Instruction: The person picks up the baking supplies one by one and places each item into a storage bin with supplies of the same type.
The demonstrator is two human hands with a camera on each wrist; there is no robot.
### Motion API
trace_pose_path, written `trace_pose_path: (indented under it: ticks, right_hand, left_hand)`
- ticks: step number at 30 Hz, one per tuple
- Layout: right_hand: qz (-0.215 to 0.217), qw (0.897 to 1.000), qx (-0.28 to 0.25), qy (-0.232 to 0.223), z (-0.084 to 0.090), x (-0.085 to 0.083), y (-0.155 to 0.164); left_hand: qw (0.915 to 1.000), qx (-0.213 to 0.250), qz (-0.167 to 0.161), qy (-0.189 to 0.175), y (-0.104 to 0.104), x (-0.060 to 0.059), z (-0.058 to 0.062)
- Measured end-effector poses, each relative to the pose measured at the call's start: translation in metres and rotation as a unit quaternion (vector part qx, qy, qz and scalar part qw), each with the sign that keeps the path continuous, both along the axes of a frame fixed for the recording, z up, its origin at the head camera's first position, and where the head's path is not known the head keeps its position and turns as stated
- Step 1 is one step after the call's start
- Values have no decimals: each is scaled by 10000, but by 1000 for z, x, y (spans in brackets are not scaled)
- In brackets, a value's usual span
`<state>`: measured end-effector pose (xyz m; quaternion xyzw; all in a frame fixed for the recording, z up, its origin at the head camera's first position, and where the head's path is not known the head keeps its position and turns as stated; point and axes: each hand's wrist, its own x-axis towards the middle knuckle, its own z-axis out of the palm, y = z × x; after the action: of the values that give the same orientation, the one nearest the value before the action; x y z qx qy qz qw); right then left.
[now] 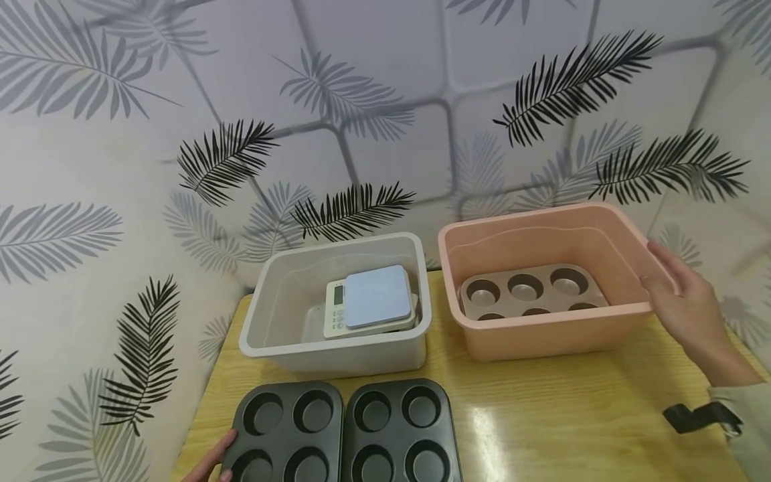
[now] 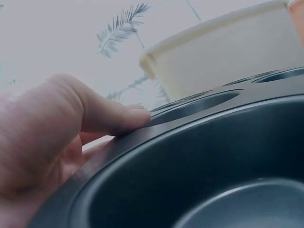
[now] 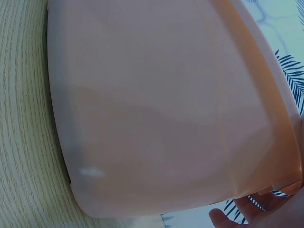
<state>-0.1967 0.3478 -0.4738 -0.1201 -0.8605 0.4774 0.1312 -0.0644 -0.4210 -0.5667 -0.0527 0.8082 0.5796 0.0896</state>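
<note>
My left hand [image 1: 211, 462] is at the left edge of a dark muffin pan [image 1: 283, 440]. In the left wrist view, the thumb lies on the pan's rim and other fingers show below it, so the edge is pinched. A second dark muffin pan [image 1: 396, 437] lies right beside the first. At the right, my right hand [image 1: 683, 301] grips the right rim of a pink plastic bin [image 1: 554, 335]. Inside this bin sits a bronze-coloured muffin pan [image 1: 504, 299]. The right wrist view shows the bin's outer wall [image 3: 142, 118], with fingers at its rim partly out of frame.
A whitish plastic bin [image 1: 355, 358] stands left of the pink one, holding a kitchen scale [image 1: 379, 298] with a bluish top. Both bins stand at the back of the wooden table [image 1: 542, 415], near a leaf-patterned wall covering [image 1: 385, 167].
</note>
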Motion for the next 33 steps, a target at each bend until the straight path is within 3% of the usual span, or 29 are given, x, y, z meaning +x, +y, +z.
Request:
trace_pose_path:
  ticks: [4, 6, 8, 11, 15, 19, 22, 28, 33]
  right_hand:
    - [-13, 10000, 0, 15, 0, 0, 1]
    - [12, 10000, -12, 24, 0, 0, 1]
    - [47, 10000, -45, 32, -1, 1, 1]
    - [57, 9999, -82, 44, -1, 1, 1]
    - [56, 9999, -66, 75, 0, 1, 1]
    - [92, 9999, -80, 69, 0, 2, 1]
    - [77, 9999, -100, 57, 0, 3, 2]
    - [100, 9998, -120, 124, -1, 3, 3]
    - [176, 9996, -159, 130, -2, 2, 3]
  left_hand:
    - [9977, 208, 74, -646, 7, -4, 11]
    - [9940, 436, -158, -991, 8, -8, 18]
    - [9911, 586, -487, -1096, 11, -11, 25]
    - [9895, 819, -951, -720, 20, -14, 31]
    - [9835, 1310, -1247, 75, 40, -11, 38]
    - [9789, 1521, -1124, 778, 67, -7, 44]
    - [9749, 1681, -1012, 1054, 86, -6, 46]
    - [9690, 2058, -1155, 734, 110, -10, 50]
    - [9582, 2298, -1635, 470, 119, -16, 54]
